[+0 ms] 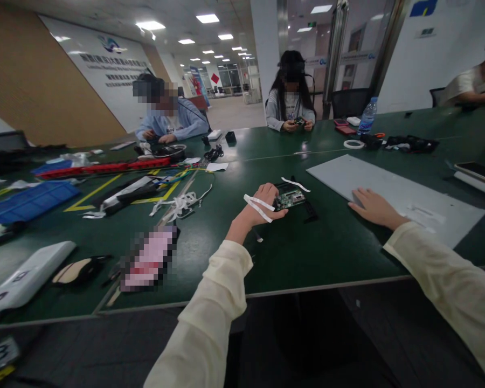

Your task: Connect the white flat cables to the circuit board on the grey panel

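My left hand [262, 203] rests on the green table [315, 253], its fingers curled onto the left edge of a small green circuit board [291, 199]. White tape strips [259, 207] lie stuck across the back of this hand. Another white strip [296, 185] lies just beyond the board, and a black part [309, 210] sits to its right. My right hand [371, 206] lies flat and palm-down on the near edge of a grey sheet [396, 196], holding nothing.
Loose white strips [181, 203], cables, a red bar [105, 168] and blue trays [30, 200] crowd the left. A white device [24, 277] sits near left. A tape roll [353, 144] and water bottle [367, 116] stand behind. Three other people sit at the far side.
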Action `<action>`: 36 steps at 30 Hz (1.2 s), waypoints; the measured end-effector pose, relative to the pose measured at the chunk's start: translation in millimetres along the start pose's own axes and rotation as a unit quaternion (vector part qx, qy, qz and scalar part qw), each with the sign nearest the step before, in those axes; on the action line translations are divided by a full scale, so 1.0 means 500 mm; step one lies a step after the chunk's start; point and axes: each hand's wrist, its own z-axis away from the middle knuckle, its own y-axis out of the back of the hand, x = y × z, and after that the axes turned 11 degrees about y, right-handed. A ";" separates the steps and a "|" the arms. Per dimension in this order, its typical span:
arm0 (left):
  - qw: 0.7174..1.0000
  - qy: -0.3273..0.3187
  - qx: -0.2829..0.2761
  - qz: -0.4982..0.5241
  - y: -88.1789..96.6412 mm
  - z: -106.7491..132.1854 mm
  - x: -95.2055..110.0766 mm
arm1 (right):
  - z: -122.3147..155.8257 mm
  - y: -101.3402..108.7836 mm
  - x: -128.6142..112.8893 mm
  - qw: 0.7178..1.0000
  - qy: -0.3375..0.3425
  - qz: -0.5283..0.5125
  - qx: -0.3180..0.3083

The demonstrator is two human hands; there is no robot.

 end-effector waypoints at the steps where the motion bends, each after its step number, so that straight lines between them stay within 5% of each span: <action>1: 1.000 -0.004 0.004 -0.002 0.008 0.002 0.001 | 0.002 0.002 -0.016 1.000 0.015 -0.008 0.006; 15: 1.000 -0.004 0.016 -0.013 0.123 0.030 0.009 | 0.053 0.086 -0.205 0.956 0.254 -0.148 0.018; 23: 1.000 -0.017 0.000 0.007 0.117 0.022 0.029 | 0.092 0.154 -0.292 0.891 0.402 -0.212 0.002; 36: 0.999 0.009 -0.044 -0.005 0.070 0.020 0.034 | 0.070 0.194 -0.336 0.838 0.496 -0.227 0.024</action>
